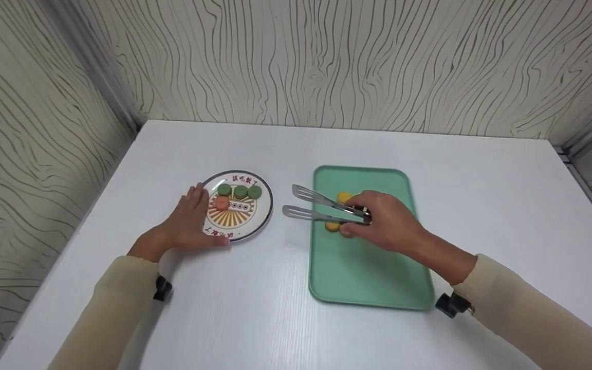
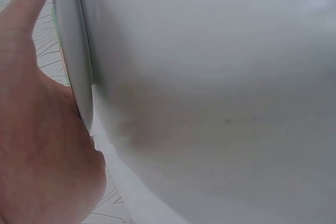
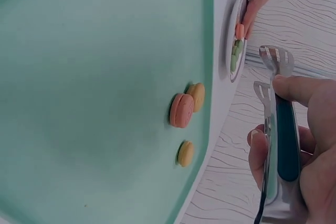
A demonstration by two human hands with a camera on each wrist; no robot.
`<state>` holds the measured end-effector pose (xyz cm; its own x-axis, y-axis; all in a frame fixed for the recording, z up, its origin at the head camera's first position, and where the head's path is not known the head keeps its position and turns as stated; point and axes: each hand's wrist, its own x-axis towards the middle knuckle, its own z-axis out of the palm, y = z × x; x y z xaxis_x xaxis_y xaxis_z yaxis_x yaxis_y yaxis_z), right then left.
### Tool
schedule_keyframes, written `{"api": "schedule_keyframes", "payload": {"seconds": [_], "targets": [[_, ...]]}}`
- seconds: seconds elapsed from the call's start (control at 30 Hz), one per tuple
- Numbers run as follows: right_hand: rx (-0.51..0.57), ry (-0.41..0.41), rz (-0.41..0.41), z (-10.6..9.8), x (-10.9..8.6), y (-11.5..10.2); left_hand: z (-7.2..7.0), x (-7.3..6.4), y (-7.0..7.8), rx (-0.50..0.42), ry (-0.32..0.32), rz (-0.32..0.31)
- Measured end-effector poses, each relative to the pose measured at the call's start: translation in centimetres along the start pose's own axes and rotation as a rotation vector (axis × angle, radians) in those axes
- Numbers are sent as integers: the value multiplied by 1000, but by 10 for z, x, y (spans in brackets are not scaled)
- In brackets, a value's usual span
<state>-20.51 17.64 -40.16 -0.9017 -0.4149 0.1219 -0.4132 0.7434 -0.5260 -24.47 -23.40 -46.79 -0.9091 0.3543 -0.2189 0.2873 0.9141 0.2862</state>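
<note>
Pinching tongs [image 3: 287, 135], the right hand [image 1: 391, 222] hovers above the tray [image 1: 363, 275] — the left hand [image 1: 188, 220], thumb spread wide, touches the plate [image 1: 261, 206].

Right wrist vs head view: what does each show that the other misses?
Right wrist only: a pink cookie on the tray.

Head only: left sleeve, right sleeve, red lettering on the plate.

Both: tongs in the right hand, left hand at the plate, tray, yellow cookies, green cookies, orange cookie.
</note>
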Motion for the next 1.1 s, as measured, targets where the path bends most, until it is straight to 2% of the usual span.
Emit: {"api": "schedule_keyframes", "payload": {"seconds": [0.17,0.4,0.83,1.1], "targets": [[16,16,11,-4,-6,7,0,1,0,-2,11,12],[-52,38,11,-7,-16,17,0,1,0,-22,16,10],[-61,7,67,-15,-41,41,0,0,-1,-21,21,17],[-53,10,38,-17,-53,56,0,0,-1,-18,20,8]]}}
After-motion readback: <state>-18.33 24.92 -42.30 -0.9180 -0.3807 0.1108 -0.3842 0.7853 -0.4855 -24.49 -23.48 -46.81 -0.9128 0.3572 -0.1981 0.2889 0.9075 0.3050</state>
